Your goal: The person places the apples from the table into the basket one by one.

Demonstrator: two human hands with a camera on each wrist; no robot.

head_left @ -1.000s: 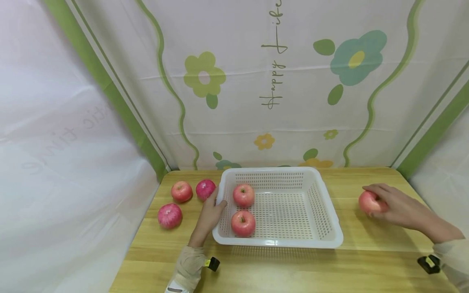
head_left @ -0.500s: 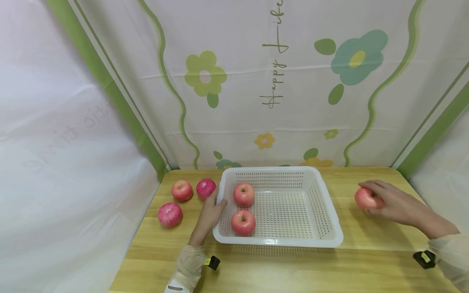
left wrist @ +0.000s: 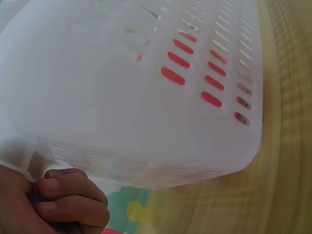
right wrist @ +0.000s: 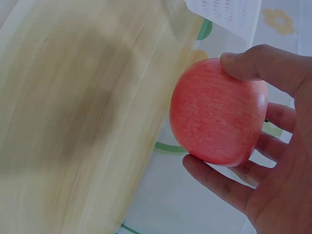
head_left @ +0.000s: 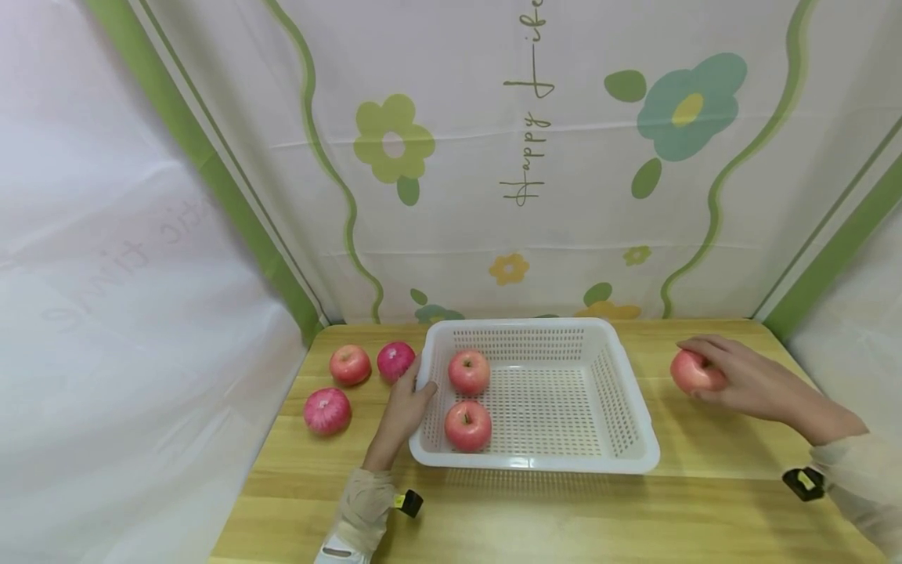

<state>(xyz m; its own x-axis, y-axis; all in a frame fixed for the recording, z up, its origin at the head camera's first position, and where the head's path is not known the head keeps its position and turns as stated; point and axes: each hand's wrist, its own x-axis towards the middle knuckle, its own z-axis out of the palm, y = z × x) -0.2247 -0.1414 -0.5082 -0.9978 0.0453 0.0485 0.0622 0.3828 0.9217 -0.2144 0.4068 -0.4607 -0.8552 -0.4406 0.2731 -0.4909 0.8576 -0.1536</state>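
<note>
Red apples fill part of the job: two already lie in the white basket (head_left: 535,392), whose left rim my left hand (head_left: 405,407) grips with curled fingers. My right hand (head_left: 747,380) curls round a fourth-to-go apple (head_left: 694,370), lifted clear of the table (head_left: 564,509). Three more (head_left: 350,364) wait left. Wrist views blur the basket wall.

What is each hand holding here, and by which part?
Right hand grips an apple around its sides, lifted off the table. Left hand grips the basket by its left rim.
</note>
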